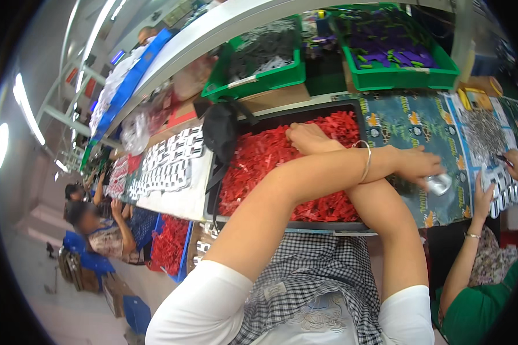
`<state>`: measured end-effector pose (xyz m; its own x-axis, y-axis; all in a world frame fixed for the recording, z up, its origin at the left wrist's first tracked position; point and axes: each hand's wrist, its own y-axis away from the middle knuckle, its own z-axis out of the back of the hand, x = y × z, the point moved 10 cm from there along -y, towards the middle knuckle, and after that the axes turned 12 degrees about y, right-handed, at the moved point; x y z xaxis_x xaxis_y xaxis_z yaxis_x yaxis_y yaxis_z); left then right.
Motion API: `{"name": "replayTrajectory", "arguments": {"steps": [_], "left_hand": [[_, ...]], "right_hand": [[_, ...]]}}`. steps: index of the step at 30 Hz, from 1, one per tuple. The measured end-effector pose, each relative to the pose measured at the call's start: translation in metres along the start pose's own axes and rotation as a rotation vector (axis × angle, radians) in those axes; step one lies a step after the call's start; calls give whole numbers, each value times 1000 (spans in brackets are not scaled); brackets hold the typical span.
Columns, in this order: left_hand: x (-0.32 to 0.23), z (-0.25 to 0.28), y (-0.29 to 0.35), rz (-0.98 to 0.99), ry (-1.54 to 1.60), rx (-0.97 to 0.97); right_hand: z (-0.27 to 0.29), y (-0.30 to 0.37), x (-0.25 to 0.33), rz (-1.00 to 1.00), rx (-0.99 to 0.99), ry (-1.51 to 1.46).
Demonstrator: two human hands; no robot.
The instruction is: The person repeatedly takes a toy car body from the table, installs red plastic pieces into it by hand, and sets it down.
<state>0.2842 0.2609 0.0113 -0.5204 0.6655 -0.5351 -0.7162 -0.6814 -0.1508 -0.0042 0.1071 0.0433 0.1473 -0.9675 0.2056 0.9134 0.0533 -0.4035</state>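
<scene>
My arms are crossed over a black tray heaped with small red plastic pieces. My right hand lies knuckles-up at the far side of the heap, fingers curled down into the red pieces. My left hand, with a thin bangle on its wrist, reaches across to the right over the patterned table cover. Its fingertips pinch a small shiny clear object on that cover.
Two green bins stand behind, one with black parts, one with purple and green parts. A black cloth hangs beside a white board of black-and-white pieces. A co-worker's hands work at right; people sit at left.
</scene>
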Motion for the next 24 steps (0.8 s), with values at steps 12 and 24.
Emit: {"name": "replayTrajectory", "arguments": {"steps": [12, 24], "left_hand": [[-30, 133, 276, 326, 985, -1284], [34, 116, 419, 295, 1313, -1597]], "right_hand": [[-32, 10, -60, -387, 1, -757], [-15, 8, -34, -61, 291, -237]]}}
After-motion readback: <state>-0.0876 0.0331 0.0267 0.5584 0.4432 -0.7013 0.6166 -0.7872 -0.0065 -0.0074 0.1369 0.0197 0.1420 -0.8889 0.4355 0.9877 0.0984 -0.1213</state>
